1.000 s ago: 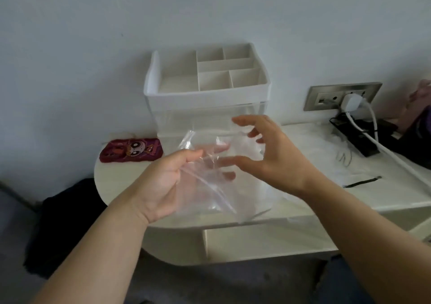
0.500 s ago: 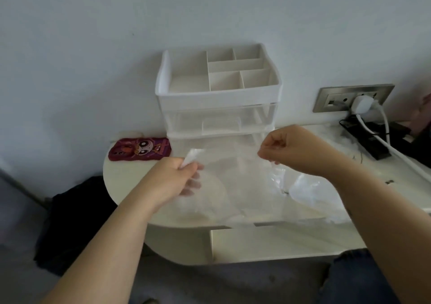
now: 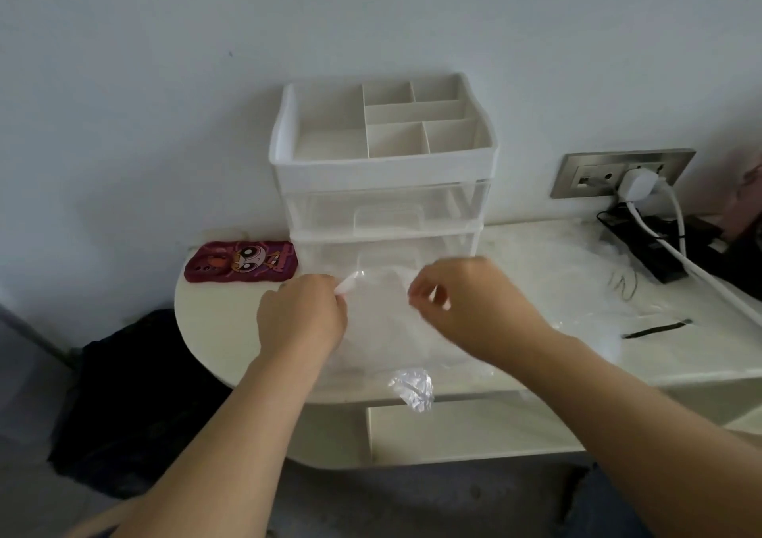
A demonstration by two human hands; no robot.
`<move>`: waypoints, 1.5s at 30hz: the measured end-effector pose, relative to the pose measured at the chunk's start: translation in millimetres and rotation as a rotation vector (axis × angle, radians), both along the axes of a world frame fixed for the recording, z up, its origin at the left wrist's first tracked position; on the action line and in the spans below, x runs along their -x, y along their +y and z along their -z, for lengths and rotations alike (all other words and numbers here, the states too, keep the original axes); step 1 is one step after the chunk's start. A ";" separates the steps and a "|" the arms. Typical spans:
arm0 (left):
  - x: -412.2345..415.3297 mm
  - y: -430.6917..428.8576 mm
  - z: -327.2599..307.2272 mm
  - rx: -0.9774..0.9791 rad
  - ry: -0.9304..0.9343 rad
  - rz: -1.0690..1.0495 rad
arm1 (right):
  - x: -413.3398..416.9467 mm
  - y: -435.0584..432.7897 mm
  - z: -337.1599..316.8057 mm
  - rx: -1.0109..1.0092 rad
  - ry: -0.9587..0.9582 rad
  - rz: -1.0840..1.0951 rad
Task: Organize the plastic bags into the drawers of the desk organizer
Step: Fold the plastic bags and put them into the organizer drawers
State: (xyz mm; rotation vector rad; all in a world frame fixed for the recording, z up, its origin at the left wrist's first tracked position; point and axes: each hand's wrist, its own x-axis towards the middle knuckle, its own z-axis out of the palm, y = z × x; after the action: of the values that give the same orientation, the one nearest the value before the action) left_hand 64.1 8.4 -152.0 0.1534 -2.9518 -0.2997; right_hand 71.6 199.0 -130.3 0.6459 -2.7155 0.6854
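since half a second ago the right hand [image 3: 466, 302] has come down and in towards the left hand [image 3: 301, 314], so the two hands now sit closer together, low over the tabletop [image 3: 214, 331]. each hand has its fingers curled and pinches an upper corner of the clear plastic bag [image 3: 379, 331]; the right one is a little blurred. the bag hangs between them, spread just in front of the desk organizer [image 3: 383, 174], and its crumpled lower end droops past the tabletop's front edge. the organizer stands against the wall, with a white divided tray on top and two clear drawers below, the upper drawer [image 3: 387, 211] and the lower drawer [image 3: 387, 253], both pushed in. more clear plastic bags [image 3: 556, 281] lie on the tabletop to the right. a red cartoon phone case [image 3: 241, 265] lies just left of the organizer. on the far right a white plug [image 3: 637, 184] sits in a metal wall socket [image 3: 585, 174], above a black power strip [image 3: 655, 257].
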 end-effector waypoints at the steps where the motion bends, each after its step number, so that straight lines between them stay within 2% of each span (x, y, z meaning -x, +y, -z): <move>1: 0.4 0.0 1.3 0.021 0.008 -0.008 | -1.0 -3.4 7.7 -0.082 -0.132 -0.027; 3: 1.3 0.3 3.7 0.071 0.019 -0.012 | 1.5 -5.8 21.2 -0.221 -0.284 -0.033; 6: 2.3 1.2 5.4 0.074 0.044 0.006 | 9.4 -6.0 28.3 -0.278 -0.325 -0.036; 11: 2.6 -1.9 -1.2 0.057 0.117 -0.006 | 19.6 -6.8 32.7 -0.275 -0.415 -0.074; 14: 0.1 6.6 -6.0 -0.061 0.180 0.136 | 25.7 -9.2 36.1 -0.271 -0.452 -0.118; 15: -1.4 11.5 -6.4 -0.134 0.110 0.212 | 27.5 -10.5 36.2 -0.290 -0.445 -0.136; 17: -2.6 19.5 -3.4 -0.247 -0.150 0.327 | 30.7 -11.7 35.1 -0.325 -0.423 -0.171; 20: 2.7 18.8 3.9 -0.240 -0.472 0.364 | 33.1 -11.4 24.8 -0.249 -0.367 -0.148; 22: 8.0 14.5 7.4 -0.255 -0.545 0.350 | 35.0 -11.4 14.6 -0.149 -0.317 -0.107; 25: 14.4 15.6 10.1 -0.190 -0.586 0.407 | 34.5 -14.7 5.9 -0.069 -0.379 -0.137; 28: 19.0 21.2 11.9 -0.156 -0.605 0.420 | 30.9 -17.1 16.6 -0.272 -0.471 -0.156; 30: 21.0 22.4 15.7 -0.156 -0.575 0.418 | 30.1 -17.3 26.6 -0.450 -0.454 -0.129; 32: 22.4 20.6 20.5 -0.103 -0.548 0.425 | 32.4 -15.0 34.4 -0.522 -0.414 -0.100; 40: 23.3 13.3 28.7 -0.135 -0.579 0.322 | 34.6 -8.9 37.0 -0.473 -0.419 -0.128; 45: 15.8 13.9 20.3 -0.146 -0.445 0.340 | 23.2 13.2 2.1 -0.176 -0.344 -0.080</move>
State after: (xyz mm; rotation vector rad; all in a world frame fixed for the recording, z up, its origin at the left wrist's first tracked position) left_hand 48.3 22.4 -172.3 -0.3088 -3.3893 -0.5965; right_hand 48.4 212.2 -132.4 0.7406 -3.1091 0.6299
